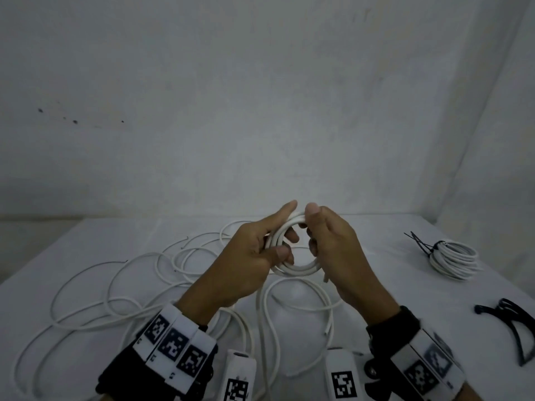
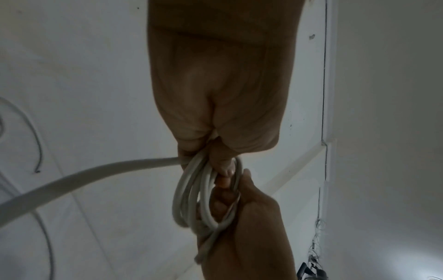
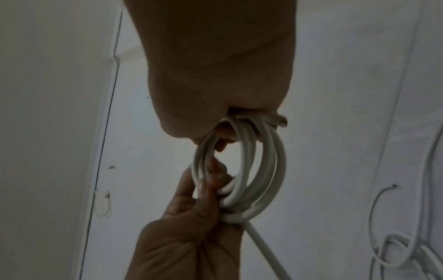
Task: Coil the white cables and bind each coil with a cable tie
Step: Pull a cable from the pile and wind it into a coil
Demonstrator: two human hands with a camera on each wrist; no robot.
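A: White cable coil [image 1: 292, 267], where is it?

B: Held up above the desk [image 1: 376, 285], between both hands. The left hand [image 1: 246, 264] grips its left side, thumb across the front and fingers [image 1: 291, 235] curled through the ring. The right hand [image 1: 335, 250] has its fingers closed round the right side, thumb on top.

A: Nearest to the person?

B: Marker-tagged bands [image 1: 173, 342] on both wrists, and the loose tail of the cable [image 1: 266, 314] dropping from the coil to the desk in a loop between the forearms.

A: The wrist views?

B: The left wrist view shows the coil [image 2: 191, 199] as several turns pinched at the fingertips, the right hand [image 2: 251, 236] meeting it from the far side and a free strand [image 2: 72, 176] running off left. The right wrist view shows the same ring [image 3: 251, 170] with the left hand [image 3: 191, 246] gripping its far edge.

A: Farther out?

B: Loose white cables [image 1: 115, 285] sprawl over the left of the desk. To the right lie black cable ties [image 1: 515, 328], and beyond them a finished coil [image 1: 454, 260] bound with a black tie [image 1: 428, 246]. A pale wall [image 1: 260, 96] stands behind.
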